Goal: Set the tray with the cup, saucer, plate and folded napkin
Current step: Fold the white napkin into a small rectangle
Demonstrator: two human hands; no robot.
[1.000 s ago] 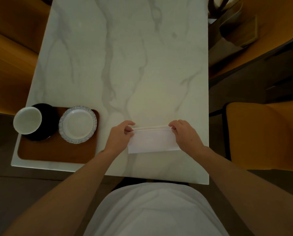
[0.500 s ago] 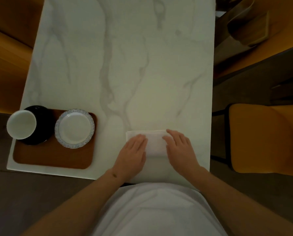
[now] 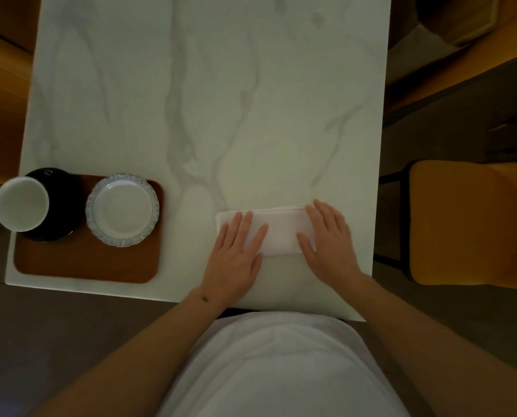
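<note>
A white napkin, folded into a strip, lies flat on the marble table near its front edge. My left hand rests palm down on the napkin's left end, fingers spread. My right hand presses flat on its right end. At the table's front left corner sits a brown wooden tray. On the tray stands a white cup on a black saucer, with a small white plate with a blue patterned rim beside them.
The marble table stretches away in front of me. An orange chair stands to the right of the table. Wooden furniture lies at the far right and along the left.
A second ago both hands pinched the napkin's far edge mid-fold. They then laid it down and now press flat, sliding apart toward its ends.
</note>
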